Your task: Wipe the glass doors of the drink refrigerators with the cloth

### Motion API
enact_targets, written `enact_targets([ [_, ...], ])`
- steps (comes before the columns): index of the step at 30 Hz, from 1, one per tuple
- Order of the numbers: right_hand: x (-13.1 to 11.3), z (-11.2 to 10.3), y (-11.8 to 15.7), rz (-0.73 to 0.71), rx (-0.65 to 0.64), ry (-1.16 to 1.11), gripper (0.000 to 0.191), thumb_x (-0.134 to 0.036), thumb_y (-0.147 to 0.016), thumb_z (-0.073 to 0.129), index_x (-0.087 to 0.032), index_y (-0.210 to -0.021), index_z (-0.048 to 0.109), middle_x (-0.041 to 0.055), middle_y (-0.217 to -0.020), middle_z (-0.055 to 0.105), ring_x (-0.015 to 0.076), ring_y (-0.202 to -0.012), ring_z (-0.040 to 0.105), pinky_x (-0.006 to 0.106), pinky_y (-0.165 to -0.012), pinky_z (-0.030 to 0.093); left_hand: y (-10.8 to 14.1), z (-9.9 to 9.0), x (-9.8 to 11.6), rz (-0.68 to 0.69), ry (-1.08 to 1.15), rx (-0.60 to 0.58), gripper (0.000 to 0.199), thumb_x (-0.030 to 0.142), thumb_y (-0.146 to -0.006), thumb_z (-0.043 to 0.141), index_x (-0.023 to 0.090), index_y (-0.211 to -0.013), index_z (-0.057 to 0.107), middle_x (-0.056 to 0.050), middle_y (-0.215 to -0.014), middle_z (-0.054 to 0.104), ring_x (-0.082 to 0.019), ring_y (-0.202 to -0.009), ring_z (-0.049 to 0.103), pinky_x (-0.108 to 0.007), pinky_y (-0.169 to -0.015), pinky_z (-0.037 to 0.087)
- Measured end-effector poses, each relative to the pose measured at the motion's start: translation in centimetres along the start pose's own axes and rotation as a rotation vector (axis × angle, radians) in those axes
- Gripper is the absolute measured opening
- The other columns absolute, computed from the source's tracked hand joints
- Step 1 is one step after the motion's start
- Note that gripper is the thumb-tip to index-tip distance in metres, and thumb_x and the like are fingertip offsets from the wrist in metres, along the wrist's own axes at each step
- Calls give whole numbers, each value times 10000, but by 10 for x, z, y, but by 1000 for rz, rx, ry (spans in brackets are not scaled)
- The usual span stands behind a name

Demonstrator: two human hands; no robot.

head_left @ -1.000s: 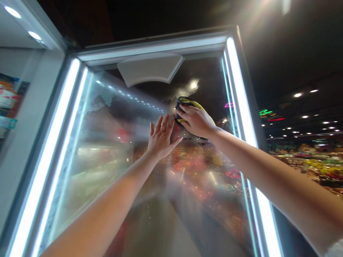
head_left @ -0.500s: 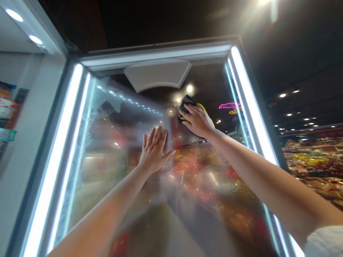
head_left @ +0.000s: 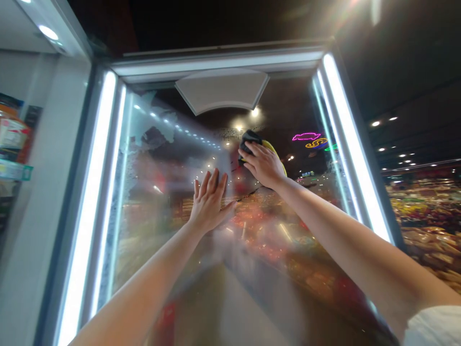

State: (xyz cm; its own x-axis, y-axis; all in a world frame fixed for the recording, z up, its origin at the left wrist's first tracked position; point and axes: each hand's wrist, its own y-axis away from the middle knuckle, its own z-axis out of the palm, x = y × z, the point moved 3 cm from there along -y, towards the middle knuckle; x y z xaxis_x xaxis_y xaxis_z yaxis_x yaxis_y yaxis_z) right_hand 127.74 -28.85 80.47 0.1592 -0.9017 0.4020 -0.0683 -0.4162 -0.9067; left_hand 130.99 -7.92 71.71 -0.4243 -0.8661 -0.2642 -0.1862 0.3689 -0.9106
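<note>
A large glass pane, hazy in places and full of reflections, fills the middle of the view. Against its centre lies my left hand, flat, fingers spread, holding nothing. Higher and to the right, my right hand presses a black and yellow cloth to the glass; black shows beyond the fingertips and yellow along the far side of the hand. The underside of the cloth is hidden. A pale curved panel is at the top of the pane.
Bright light tubes run down both sides of the frame, with another strip across the top. Packaged goods stand beyond the white pillar at left. Heaped goods lie at far right.
The view has shifted a little, so the frame and left shelf sit farther right. Both hands keep nearly the same places in the picture; the cloth remains under my right hand.
</note>
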Motion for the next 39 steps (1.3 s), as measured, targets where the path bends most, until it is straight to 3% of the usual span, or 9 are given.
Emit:
enact_targets([
  [3,2,0,33,-120,7,-34,436,-295,-1015,517,-292,-1443,602,57,-1561,522,270,-1405,498,480,-1187,401,4,1,-5,15,1,10,863,612,-927,573,254,-1637,237,-119,-1726,170,-371,-1592,126,-682,-1246,105],
  [6,31,-2,41,127,145,10,431,-280,-1013,493,-269,-1423,624,72,-1540,543,306,-1390,508,517,-1163,423,10,0,-12,33,6,-3,858,603,-917,596,265,-1631,260,-115,-1725,175,-380,-1590,128,-695,-1241,102],
  [9,48,0,26,351,233,71,451,-280,-1017,459,-243,-1442,604,88,-1555,520,330,-1413,475,542,-1171,401,15,2,-18,55,11,-6,856,595,-918,598,288,-1635,244,-101,-1726,178,-377,-1588,144,-686,-1245,127],
  [17,42,14,16,456,163,147,503,-311,-1032,400,-205,-1511,511,137,-1599,445,345,-1437,429,563,-1177,367,18,12,-17,57,14,-41,896,587,-909,627,273,-1641,217,-90,-1721,169,-374,-1587,147,-690,-1242,149],
  [22,47,9,9,310,54,119,502,-246,-1009,434,-240,-1503,521,87,-1616,438,302,-1466,418,517,-1190,375,15,13,-9,52,4,-38,874,597,-914,620,249,-1631,261,-107,-1711,183,-378,-1583,156,-679,-1249,137],
  [28,40,10,-42,480,136,59,493,-293,-1030,408,-216,-1503,528,108,-1610,446,340,-1471,410,549,-1162,394,14,12,-4,59,-31,-30,856,588,-924,608,254,-1631,259,-105,-1714,159,-368,-1585,154,-666,-1250,155],
  [32,11,16,-30,174,62,1,453,-330,-1044,422,-271,-1469,567,42,-1599,474,283,-1470,426,492,-1200,374,12,9,1,49,-22,-44,845,590,-934,589,256,-1633,250,-93,-1715,157,-356,-1591,135,-654,-1261,118],
  [35,12,10,0,43,-2,-45,450,-281,-1032,455,-289,-1470,557,21,-1580,502,238,-1440,471,450,-1214,370,9,6,6,29,8,-63,865,592,-915,612,260,-1631,256,-85,-1721,141,-354,-1594,119,-646,-1266,101],
  [39,37,4,-1,373,103,-78,535,-208,-975,515,-182,-1509,483,123,-1493,583,286,-1372,541,489,-1152,437,7,5,11,14,30,-96,896,586,-895,640,271,-1634,242,-84,-1725,131,-356,-1594,114,-649,-1265,105],
])
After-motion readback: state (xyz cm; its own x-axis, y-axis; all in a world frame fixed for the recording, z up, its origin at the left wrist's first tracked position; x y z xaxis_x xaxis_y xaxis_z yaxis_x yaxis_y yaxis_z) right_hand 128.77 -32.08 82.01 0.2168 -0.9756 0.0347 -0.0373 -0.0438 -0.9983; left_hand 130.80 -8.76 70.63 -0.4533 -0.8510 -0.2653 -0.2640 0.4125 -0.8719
